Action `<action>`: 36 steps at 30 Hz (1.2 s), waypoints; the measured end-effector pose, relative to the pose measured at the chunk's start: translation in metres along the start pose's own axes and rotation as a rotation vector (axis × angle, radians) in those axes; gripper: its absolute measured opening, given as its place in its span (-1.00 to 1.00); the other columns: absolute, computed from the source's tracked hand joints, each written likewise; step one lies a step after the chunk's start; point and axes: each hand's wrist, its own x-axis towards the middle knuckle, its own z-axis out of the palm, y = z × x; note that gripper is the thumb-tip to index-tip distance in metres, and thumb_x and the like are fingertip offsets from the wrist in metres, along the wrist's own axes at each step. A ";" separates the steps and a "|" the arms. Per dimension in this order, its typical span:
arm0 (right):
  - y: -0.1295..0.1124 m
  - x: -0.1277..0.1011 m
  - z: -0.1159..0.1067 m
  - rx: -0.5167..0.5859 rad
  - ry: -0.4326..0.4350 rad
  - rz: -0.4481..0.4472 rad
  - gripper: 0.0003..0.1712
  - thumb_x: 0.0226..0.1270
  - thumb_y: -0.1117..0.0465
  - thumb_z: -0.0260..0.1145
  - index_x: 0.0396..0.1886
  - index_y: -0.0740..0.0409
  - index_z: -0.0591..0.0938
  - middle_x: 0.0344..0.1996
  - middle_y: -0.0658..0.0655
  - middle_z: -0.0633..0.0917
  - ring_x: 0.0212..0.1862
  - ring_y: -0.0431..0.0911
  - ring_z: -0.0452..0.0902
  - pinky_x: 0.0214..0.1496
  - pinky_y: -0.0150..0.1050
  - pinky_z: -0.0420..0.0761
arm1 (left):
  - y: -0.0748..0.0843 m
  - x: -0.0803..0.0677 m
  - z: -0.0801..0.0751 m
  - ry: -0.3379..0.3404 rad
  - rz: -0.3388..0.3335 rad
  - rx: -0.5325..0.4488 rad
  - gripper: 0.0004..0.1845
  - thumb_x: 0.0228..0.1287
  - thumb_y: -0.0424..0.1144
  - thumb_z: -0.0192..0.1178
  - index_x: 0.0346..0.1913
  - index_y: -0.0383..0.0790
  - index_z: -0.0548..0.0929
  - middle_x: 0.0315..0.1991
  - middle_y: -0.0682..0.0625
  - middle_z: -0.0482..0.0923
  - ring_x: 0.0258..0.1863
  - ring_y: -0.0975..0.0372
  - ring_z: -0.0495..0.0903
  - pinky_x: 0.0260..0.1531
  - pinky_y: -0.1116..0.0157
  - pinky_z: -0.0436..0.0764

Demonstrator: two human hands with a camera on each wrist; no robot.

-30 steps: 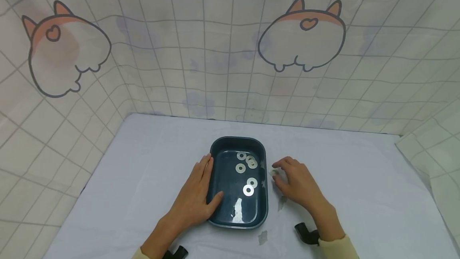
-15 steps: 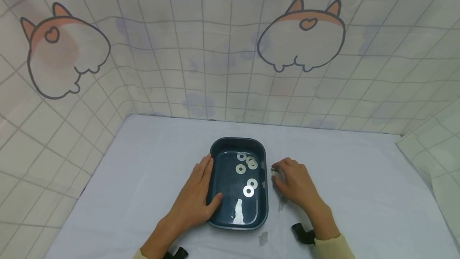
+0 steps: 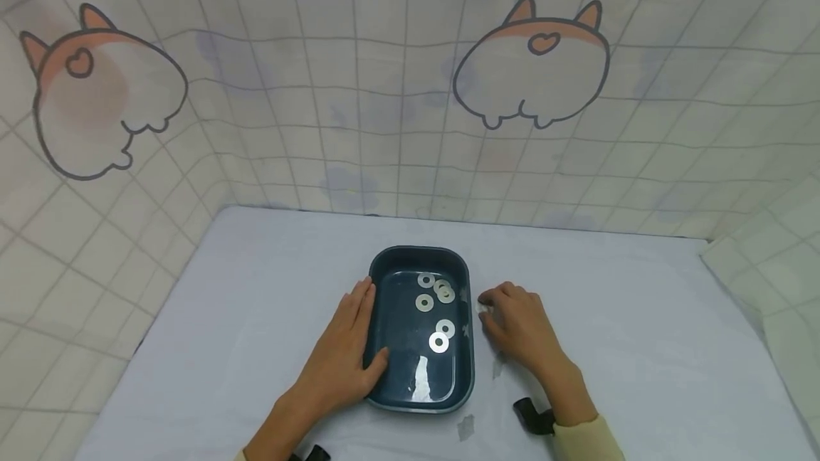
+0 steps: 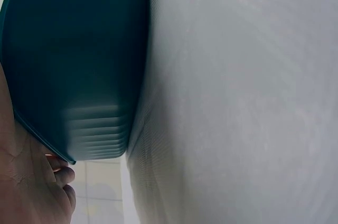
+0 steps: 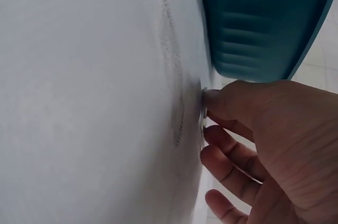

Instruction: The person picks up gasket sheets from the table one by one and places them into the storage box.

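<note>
A dark teal rectangular tray [image 3: 410, 375] stands on the white-covered table, with several flat silvery washers [image 3: 438, 342] lying in its right half. My left hand [image 3: 339, 354] rests along the tray's left rim, fingers straight and thumb over the edge. To the right of the tray, my right hand [image 3: 522, 326] is low at the table, its thumb and curled fingertips on a thin washer [image 5: 204, 115] that lies about flat on the cloth. Mostly covered by the fingers in the head view, this washer shows as a narrow metal edge in the right wrist view.
A grey patch [image 3: 465, 427] marks the cloth [image 3: 288, 269] in front of the tray. Black wrist mounts [image 3: 533, 417] sit by both forearms. A tiled-pattern curtain [image 3: 384, 91] with cartoon animals hangs behind and at the sides.
My right thumb and fingers have drawn closer together over the washer beside the tray. The left hand stays on the tray rim. The head view has shifted slightly.
</note>
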 end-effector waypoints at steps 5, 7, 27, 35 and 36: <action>-0.001 -0.002 -0.002 -0.012 -0.019 0.008 -0.73 0.34 0.22 0.51 0.01 0.15 0.77 -0.11 0.16 0.78 0.03 0.10 0.69 0.32 0.19 0.62 | 0.000 -0.002 0.000 0.011 -0.005 -0.001 0.07 0.27 -0.07 0.26 0.73 -0.24 -0.06 0.78 -0.05 -0.16 0.77 0.11 -0.07 0.65 0.56 -0.44; -0.002 -0.003 -0.004 -0.028 -0.018 0.012 -0.72 0.32 0.23 0.52 0.00 0.17 0.76 -0.13 0.17 0.76 0.00 0.10 0.67 0.30 0.18 0.63 | 0.001 -0.002 0.000 0.014 -0.004 -0.001 0.07 0.26 -0.08 0.26 0.73 -0.23 -0.06 0.78 -0.05 -0.14 0.77 0.11 -0.07 0.65 0.55 -0.44; -0.007 -0.007 -0.014 -0.118 -0.043 0.005 -0.74 0.32 0.28 0.49 -0.01 0.22 0.75 -0.17 0.20 0.76 -0.08 0.08 0.68 0.19 0.11 0.73 | 0.003 0.001 0.001 -0.006 -0.009 0.007 0.07 0.28 -0.06 0.25 0.74 -0.21 -0.07 0.78 -0.04 -0.16 0.78 0.13 -0.09 0.66 0.53 -0.45; -0.001 -0.003 -0.015 -0.107 -0.096 0.034 -0.69 0.32 0.20 0.53 -0.04 0.28 0.73 -0.29 0.17 0.71 -0.22 -0.01 0.54 -0.02 -0.04 0.71 | 0.002 0.001 0.001 -0.008 -0.020 0.010 0.05 0.33 -0.04 0.24 0.74 -0.21 -0.08 0.79 -0.03 -0.18 0.78 0.12 -0.10 0.66 0.53 -0.47; -0.001 -0.003 -0.014 -0.116 -0.096 0.038 -0.69 0.32 0.19 0.53 -0.04 0.28 0.73 -0.29 0.17 0.71 -0.22 0.00 0.55 -0.02 -0.03 0.71 | 0.002 0.001 0.001 -0.008 -0.019 0.010 0.05 0.33 -0.03 0.24 0.74 -0.22 -0.08 0.79 -0.03 -0.19 0.78 0.12 -0.10 0.66 0.52 -0.47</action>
